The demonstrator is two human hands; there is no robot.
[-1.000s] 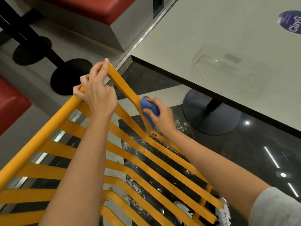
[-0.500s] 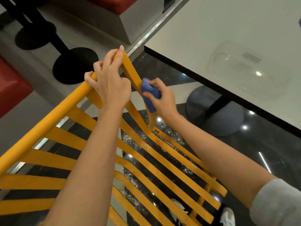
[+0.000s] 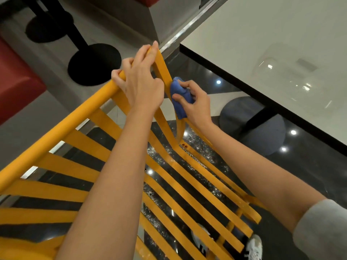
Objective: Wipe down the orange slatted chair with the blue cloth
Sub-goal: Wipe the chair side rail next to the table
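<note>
The orange slatted chair [image 3: 78,162] fills the lower left and centre of the head view, seen from above its backrest. My left hand [image 3: 140,85] grips the top corner of the backrest where the rail meets the side post. My right hand [image 3: 195,103] holds the bunched blue cloth [image 3: 178,96] pressed against the right side post, just below that corner. Part of the cloth is hidden by my fingers.
A white table [image 3: 262,34] with a dark edge stands to the right on a round grey base [image 3: 262,126]. Black pedestal bases [image 3: 93,62] and red seats [image 3: 16,81] lie at the upper left. The floor is glossy black. My shoe [image 3: 253,246] shows below.
My right hand with the cloth has slid up the side post toward the top corner. My left hand keeps its grip on the corner. The camera has shifted.
</note>
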